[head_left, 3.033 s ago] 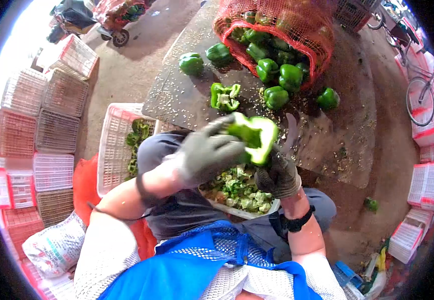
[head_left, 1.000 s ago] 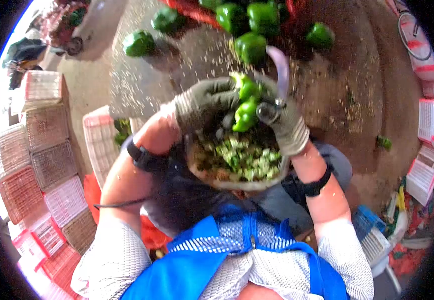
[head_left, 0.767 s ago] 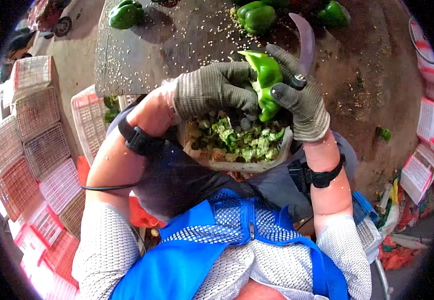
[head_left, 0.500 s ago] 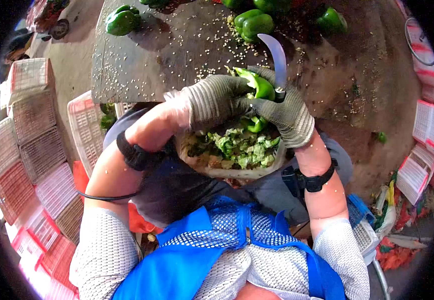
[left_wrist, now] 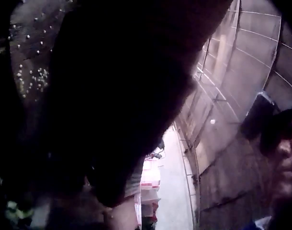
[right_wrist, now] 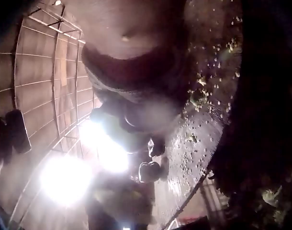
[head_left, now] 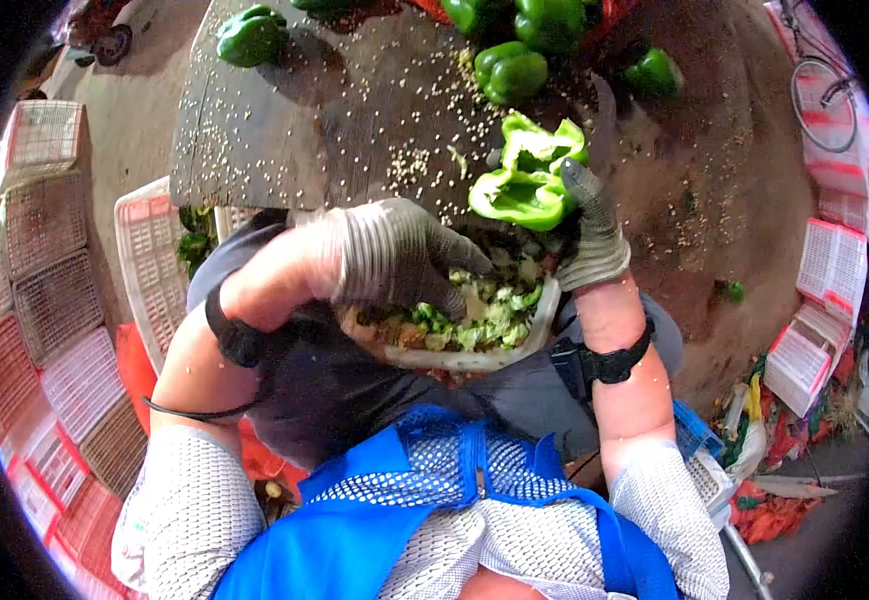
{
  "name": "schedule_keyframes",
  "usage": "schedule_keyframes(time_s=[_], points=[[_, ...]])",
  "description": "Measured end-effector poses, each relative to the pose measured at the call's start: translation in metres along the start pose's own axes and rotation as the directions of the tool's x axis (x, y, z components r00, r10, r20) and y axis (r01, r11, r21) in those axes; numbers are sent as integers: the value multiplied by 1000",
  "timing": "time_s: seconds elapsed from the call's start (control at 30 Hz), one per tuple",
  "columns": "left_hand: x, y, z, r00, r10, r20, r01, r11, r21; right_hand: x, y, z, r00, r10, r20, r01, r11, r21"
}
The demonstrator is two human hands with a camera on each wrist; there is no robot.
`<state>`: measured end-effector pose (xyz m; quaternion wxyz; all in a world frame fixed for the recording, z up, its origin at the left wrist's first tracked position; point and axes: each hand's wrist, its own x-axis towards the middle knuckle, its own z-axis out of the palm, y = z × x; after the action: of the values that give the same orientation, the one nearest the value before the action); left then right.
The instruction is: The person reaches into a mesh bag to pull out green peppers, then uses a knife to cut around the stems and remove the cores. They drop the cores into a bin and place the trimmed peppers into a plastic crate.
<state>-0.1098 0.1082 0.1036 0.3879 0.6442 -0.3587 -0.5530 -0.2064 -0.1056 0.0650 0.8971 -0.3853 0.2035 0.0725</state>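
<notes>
A split green pepper (head_left: 527, 198), its pale inside facing up, is held by the gloved right hand (head_left: 597, 232) at its right side. The curved knife (head_left: 605, 115) rises from that same hand, its blade blurred. Over the left part of a white container (head_left: 455, 358) full of pepper scraps (head_left: 500, 318), the gloved left hand (head_left: 390, 252) points down with thumb and fingers apart; nothing is plainly seen in its grip. Dark shapes fill much of the left wrist view. The right wrist view shows the right hand (right_wrist: 141, 110) backlit, its hold unclear.
Seeds lie scattered over the board (head_left: 355, 150). Whole green peppers (head_left: 511, 74) stand along its far side, one (head_left: 253, 36) at far left and one (head_left: 655, 73) at right. A crate (head_left: 150, 265) with green pieces stands left; stacked crates (head_left: 55, 305) line the far left.
The hands have separated: the left has moved down to the scraps, while the right keeps the pepper and knife. The pepper has been turned and spread, showing its inside.
</notes>
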Motion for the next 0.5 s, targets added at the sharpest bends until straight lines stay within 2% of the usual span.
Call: schedule_keyframes(time_s=[0.03, 0.07, 0.1, 0.13, 0.17, 0.2, 0.23, 0.27, 0.3, 0.37, 0.4, 0.43, 0.5], points=[[-3, -2, 3, 993, 5, -116, 10, 992, 129, -2, -2, 6, 1000, -16, -6, 17, 1000, 7], [-12, 10, 0, 946, 119, -300, -63, 980, 190, 0, 2, -1, 1000, -21, 22, 20, 999, 39], [-12, 8, 1, 875, 193, -444, -90, 966, 242, -1, 1, 3, 993, -61, 100, 57, 998, 37], [-12, 12, 4, 796, 357, -489, -126, 888, 443, -5, 5, 0, 995, -13, 99, 1, 993, 114], [-10, 25, 9, 702, 514, -493, -114, 765, 634, -10, 8, 0, 992, 41, 120, -63, 980, 191], [-5, 21, 13, 650, 644, -403, -205, 660, 723, -14, 8, 9, 988, 18, 155, -41, 988, 148], [-1, 19, 18, 640, 711, -292, -186, 512, 839, -13, 17, 2, 984, 51, 172, -76, 987, 144], [6, 15, 27, 613, 749, -253, -197, 455, 868, -11, 25, -6, 979, 83, 188, -110, 984, 140], [-1, 15, 32, 703, 661, -262, -170, 514, 840, -18, 29, 3, 984, 105, 143, -131, 975, 182], [-15, 17, 33, 699, 679, -224, -171, 464, 869, -30, 29, 19, 984, 49, 172, -78, 983, 166], [-28, 22, 37, 680, 689, -252, -177, 488, 855, -33, 28, 29, 977, -6, 212, -33, 983, 178], [-44, 25, 43, 689, 656, -308, -113, 518, 848, -44, 24, 42, 983, -9, 182, -30, 977, 211], [-84, 16, 41, 621, 686, -379, -1, 484, 875, -52, 14, 29, 932, 26, 362, -60, 995, 83]])
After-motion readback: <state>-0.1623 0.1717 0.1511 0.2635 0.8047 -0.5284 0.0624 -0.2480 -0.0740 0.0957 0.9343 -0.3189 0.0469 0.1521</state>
